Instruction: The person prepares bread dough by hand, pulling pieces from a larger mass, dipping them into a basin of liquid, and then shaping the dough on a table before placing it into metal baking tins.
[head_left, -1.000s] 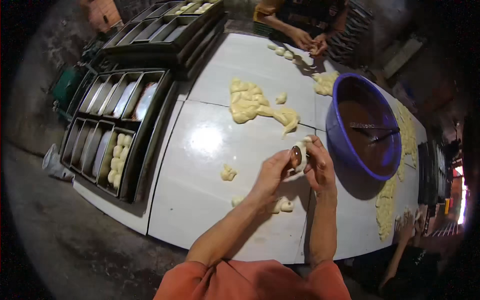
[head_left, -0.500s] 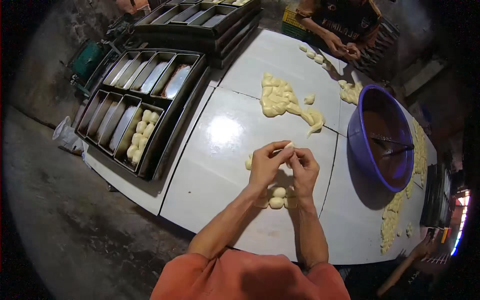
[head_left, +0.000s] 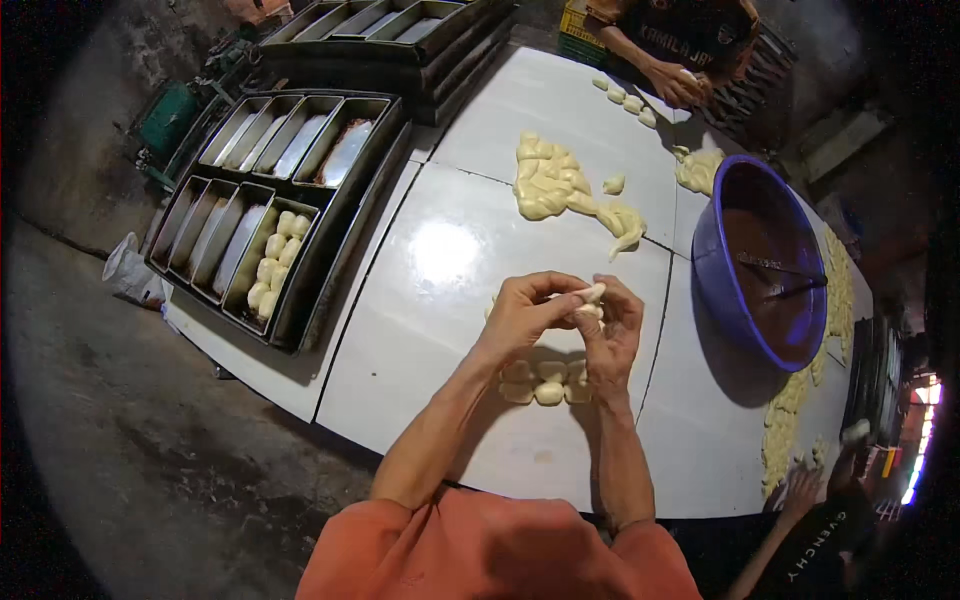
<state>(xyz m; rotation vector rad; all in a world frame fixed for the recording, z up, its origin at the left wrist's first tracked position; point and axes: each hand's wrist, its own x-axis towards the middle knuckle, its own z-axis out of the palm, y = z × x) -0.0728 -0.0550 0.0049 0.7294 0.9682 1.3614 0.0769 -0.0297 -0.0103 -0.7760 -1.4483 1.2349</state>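
Observation:
My left hand [head_left: 525, 318] and my right hand [head_left: 612, 338] are raised together over the white tiled table [head_left: 390, 370], fingertips pressed round a small pale dough piece [head_left: 590, 295]. Whether brown filling is inside cannot be seen. Just below, between my wrists, several smooth dough balls [head_left: 548, 393] lie in a cluster. An irregular mass of cut dough [head_left: 545, 175] rests beyond my hands. To my right stands a purple tub [head_left: 715, 280] of brown filling with dark utensils in it.
Stacked metal pans [head_left: 385, 50] and a pan set [head_left: 335, 210], partly holding dough balls, occupy the left. A co-worker [head_left: 670, 50] shapes dough at the back; another's arm [head_left: 790, 510] is at lower right, beside dough pieces [head_left: 780, 430]. Green machinery [head_left: 165, 130] stands beyond.
A second ago brown filling showed on the dough between my fingers; now my fingers are closed round the dough and it is hidden. The view has shifted, and the lower-right co-worker's arm has moved.

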